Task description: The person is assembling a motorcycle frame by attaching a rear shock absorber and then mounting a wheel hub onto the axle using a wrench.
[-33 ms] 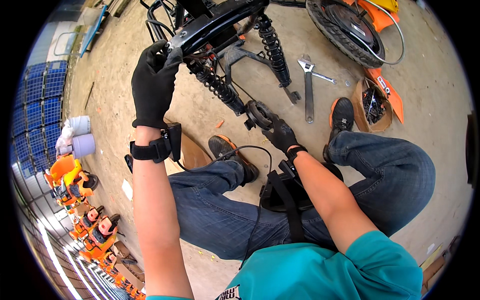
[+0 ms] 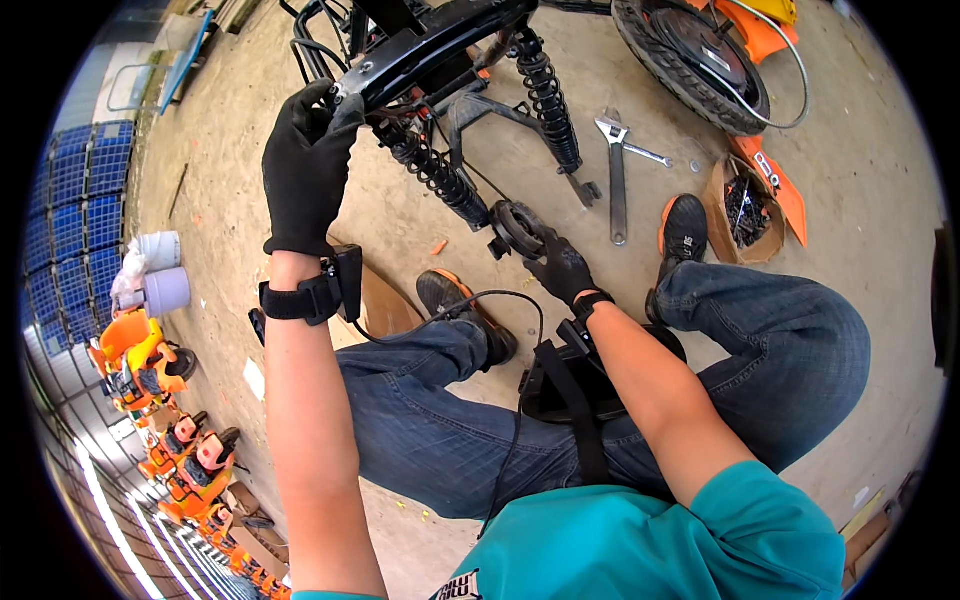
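Note:
In a black glove, my left hand [image 2: 307,165] is closed round the near left end of a curved black vehicle frame [image 2: 440,50]. Two black coil-spring shock absorbers hang from the frame: the left one [image 2: 432,172] and the right one [image 2: 546,100]. At the lower end of the left shock sits a round, dark, brake-drum-like part [image 2: 517,228]. My right hand [image 2: 562,270], also gloved, grips its near right edge; the fingertips are partly hidden behind it. The right shock's lower end carries a small metal bracket [image 2: 583,188].
An adjustable wrench [image 2: 618,180] lies across a smaller wrench [image 2: 648,154] on the concrete. Beyond my right shoe are a box of screws [image 2: 748,215], an orange panel [image 2: 785,195] and a wheel [image 2: 695,65]. A black cable [image 2: 480,295] runs from my left wrist across my lap.

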`<state>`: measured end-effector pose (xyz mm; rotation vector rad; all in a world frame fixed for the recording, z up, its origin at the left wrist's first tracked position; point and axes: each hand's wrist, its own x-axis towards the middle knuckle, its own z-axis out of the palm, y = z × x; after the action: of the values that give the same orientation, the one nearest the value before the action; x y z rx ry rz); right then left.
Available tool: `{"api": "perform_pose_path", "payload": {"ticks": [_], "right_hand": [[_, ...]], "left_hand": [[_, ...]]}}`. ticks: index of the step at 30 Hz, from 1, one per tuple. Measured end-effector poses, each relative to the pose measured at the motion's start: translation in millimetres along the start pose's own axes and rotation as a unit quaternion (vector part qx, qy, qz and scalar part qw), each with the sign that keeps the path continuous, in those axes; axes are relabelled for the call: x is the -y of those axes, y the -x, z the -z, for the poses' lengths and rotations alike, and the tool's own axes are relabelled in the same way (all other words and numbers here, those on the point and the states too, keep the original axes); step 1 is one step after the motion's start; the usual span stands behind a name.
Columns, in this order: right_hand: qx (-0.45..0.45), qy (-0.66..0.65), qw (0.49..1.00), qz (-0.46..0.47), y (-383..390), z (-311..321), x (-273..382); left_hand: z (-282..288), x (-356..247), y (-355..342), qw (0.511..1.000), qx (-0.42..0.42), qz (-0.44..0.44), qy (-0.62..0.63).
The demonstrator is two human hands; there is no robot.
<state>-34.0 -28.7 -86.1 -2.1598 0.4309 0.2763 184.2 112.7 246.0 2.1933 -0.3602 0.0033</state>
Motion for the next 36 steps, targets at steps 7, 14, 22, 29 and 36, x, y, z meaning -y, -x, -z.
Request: {"api": "perform_pose_path", "payload": {"ticks": [7, 14, 22, 29, 36], "right_hand": [[-0.011, -0.020, 0.999, 0.026, -5.4, 0.8, -2.7], [0.033, -0.009, 0.999, -0.015, -0.5, 8.6, 6.1], [0.027, -0.026, 0.999, -0.004, -2.7, 4.1, -1.1], [0.030, -0.019, 0.999, -0.009, -3.4, 2.9, -2.1], [0.037, -0.029, 0.999, -0.010, -3.4, 3.1, -2.3]], "left_hand": [[1.1, 2.6, -6.6, 0.995, -0.021, -0.065, -0.073], [1.7, -0.7, 0.0, 0.996, -0.012, -0.008, -0.089], [1.3, -1.4, 1.0, 0.997, 0.003, -0.010, -0.075], [2.1, 0.3, 1.0, 0.996, 0.006, -0.016, -0.086], [2.2, 1.8, 2.1, 0.996, 0.008, -0.020, -0.088]]}}
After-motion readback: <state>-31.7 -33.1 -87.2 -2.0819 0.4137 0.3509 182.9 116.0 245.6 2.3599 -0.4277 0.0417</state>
